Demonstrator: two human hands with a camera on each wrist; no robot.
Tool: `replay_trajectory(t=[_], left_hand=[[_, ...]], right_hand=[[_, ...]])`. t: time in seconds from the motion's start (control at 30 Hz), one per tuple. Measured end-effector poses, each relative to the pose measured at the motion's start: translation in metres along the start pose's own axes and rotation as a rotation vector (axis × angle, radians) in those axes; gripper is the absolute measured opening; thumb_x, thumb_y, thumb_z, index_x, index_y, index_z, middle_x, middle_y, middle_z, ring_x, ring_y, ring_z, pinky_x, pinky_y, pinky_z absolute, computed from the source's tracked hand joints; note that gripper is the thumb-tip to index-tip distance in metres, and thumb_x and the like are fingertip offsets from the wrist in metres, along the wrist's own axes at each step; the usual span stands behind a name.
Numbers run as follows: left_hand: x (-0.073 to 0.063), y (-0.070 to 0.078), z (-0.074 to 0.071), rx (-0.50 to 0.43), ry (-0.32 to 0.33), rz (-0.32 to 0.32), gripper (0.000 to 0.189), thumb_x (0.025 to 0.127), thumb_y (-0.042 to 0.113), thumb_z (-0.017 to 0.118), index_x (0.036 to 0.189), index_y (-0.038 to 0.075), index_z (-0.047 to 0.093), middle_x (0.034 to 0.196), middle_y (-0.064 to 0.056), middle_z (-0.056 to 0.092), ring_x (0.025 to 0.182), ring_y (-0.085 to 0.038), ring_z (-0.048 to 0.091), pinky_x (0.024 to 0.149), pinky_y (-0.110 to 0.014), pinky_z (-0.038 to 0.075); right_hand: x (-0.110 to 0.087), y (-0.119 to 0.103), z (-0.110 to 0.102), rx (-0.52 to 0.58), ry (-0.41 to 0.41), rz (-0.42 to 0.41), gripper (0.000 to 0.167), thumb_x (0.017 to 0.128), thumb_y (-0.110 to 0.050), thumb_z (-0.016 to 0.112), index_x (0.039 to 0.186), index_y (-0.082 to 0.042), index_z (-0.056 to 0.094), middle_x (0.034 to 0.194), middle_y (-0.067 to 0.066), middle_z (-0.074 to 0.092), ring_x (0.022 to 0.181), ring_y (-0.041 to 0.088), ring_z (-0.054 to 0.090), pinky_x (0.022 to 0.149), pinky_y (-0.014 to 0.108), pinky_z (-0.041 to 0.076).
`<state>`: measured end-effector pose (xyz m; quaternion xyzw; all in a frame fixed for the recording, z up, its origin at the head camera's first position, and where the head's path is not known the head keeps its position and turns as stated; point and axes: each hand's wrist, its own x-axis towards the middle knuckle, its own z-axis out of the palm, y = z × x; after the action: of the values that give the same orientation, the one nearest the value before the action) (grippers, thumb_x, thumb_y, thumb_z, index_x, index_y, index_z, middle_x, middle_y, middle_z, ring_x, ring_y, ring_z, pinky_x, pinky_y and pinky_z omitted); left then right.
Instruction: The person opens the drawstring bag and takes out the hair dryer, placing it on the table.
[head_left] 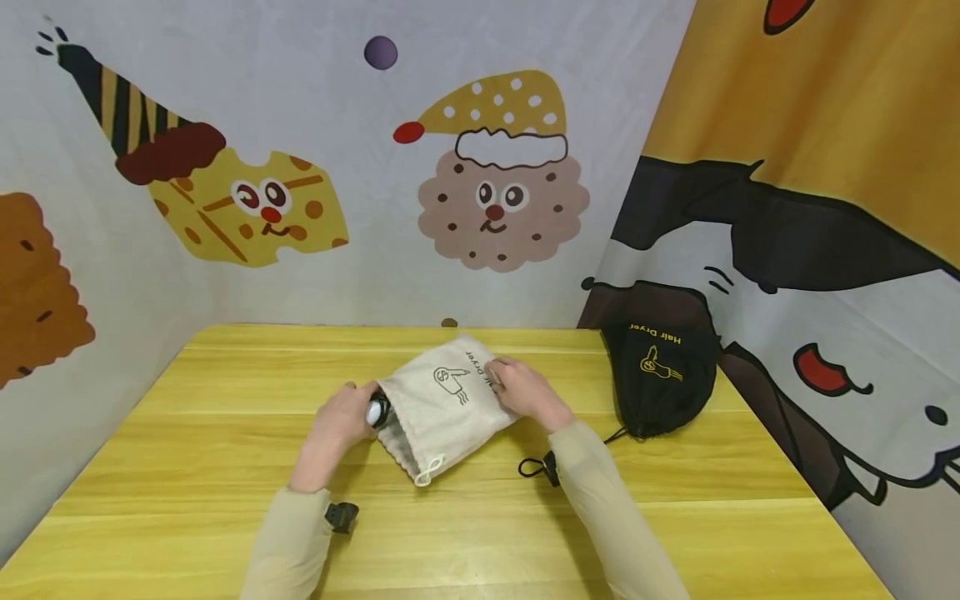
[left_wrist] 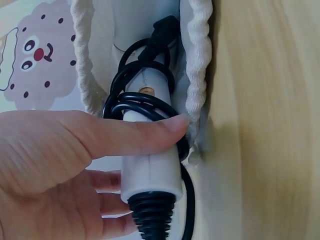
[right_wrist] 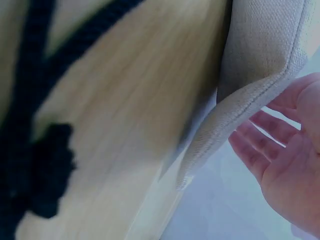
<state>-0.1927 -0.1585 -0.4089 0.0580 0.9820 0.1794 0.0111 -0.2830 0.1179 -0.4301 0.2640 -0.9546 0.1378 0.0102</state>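
My left hand (head_left: pixel 339 419) grips the white handle (left_wrist: pixel 150 172) of a hair dryer, thumb across the black cord (left_wrist: pixel 142 106) looped around it. The dryer's body lies inside a beige drawstring bag (head_left: pixel 438 425) printed with a dryer drawing, so most of it is hidden. Only the handle end (head_left: pixel 375 412) sticks out at the bag's mouth, which faces left and toward me. At the bag's far right end, my right hand (head_left: pixel 525 390) holds the cloth. In the right wrist view its fingers (right_wrist: pixel 252 150) lie against the bag's seamed edge (right_wrist: pixel 240 107).
A black drawstring bag (head_left: pixel 660 383) marked Hair Dryer lies at the back right of the wooden table (head_left: pixel 187 467). Its cord and black toggle (head_left: pixel 552 468) reach beside my right sleeve. Cartoon-printed cloth (head_left: pixel 300 292) hangs behind the table and along its right side.
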Motion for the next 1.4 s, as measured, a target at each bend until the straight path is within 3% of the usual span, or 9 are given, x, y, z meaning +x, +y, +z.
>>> replay_trajectory(t=[0.27,0.47,0.83,1.03,1.23,1.4], left_hand=[[0.003,0.007,-0.004,0.026,0.094,0.04,0.051,0.07,0.004,0.08,0.117,0.002,0.06,0.102,-0.024,0.054,0.081,-0.037,0.061,0.064,-0.048,0.054],[0.004,0.009,-0.009,0.032,0.052,0.021,0.057,0.069,0.005,0.08,0.121,0.003,0.058,0.106,-0.025,0.056,0.083,-0.037,0.062,0.068,-0.048,0.055],[-0.001,0.009,-0.012,0.035,0.035,0.01,0.06,0.072,0.012,0.081,0.126,0.007,0.056,0.105,-0.025,0.055,0.081,-0.035,0.061,0.067,-0.047,0.055],[-0.003,0.006,-0.015,0.028,0.012,-0.011,0.072,0.066,0.005,0.081,0.131,0.008,0.052,0.108,-0.026,0.054,0.081,-0.035,0.06,0.065,-0.047,0.054],[-0.006,0.003,-0.018,0.015,-0.033,-0.032,0.066,0.062,0.004,0.083,0.122,0.002,0.055,0.106,-0.024,0.055,0.081,-0.033,0.06,0.066,-0.046,0.055],[-0.011,0.0,-0.022,0.023,-0.073,-0.053,0.064,0.059,0.005,0.084,0.117,0.004,0.057,0.106,-0.022,0.056,0.082,-0.032,0.059,0.067,-0.047,0.054]], right_hand=[[0.007,-0.002,0.003,0.071,-0.128,0.034,0.037,0.094,-0.007,0.053,0.131,-0.007,0.055,0.132,0.012,0.059,0.122,0.027,0.056,0.105,0.04,0.045],[0.009,-0.007,0.006,0.028,-0.222,0.093,0.04,0.099,-0.015,0.045,0.138,-0.01,0.048,0.145,0.009,0.047,0.134,0.028,0.045,0.113,0.043,0.035],[0.007,-0.015,0.011,-0.075,-0.195,0.152,0.035,0.099,-0.019,0.045,0.131,-0.01,0.055,0.135,0.008,0.057,0.119,0.028,0.057,0.097,0.045,0.049],[0.008,-0.016,0.01,-0.083,-0.21,0.199,0.035,0.098,-0.021,0.049,0.131,-0.012,0.054,0.129,0.009,0.06,0.114,0.028,0.059,0.092,0.047,0.051],[0.007,-0.016,0.009,-0.097,-0.207,0.212,0.034,0.095,-0.018,0.053,0.129,-0.012,0.056,0.122,0.008,0.064,0.105,0.025,0.062,0.086,0.043,0.053],[0.007,-0.017,0.008,-0.091,-0.207,0.21,0.037,0.093,-0.015,0.056,0.129,-0.011,0.056,0.121,0.008,0.064,0.104,0.025,0.062,0.084,0.041,0.054]])
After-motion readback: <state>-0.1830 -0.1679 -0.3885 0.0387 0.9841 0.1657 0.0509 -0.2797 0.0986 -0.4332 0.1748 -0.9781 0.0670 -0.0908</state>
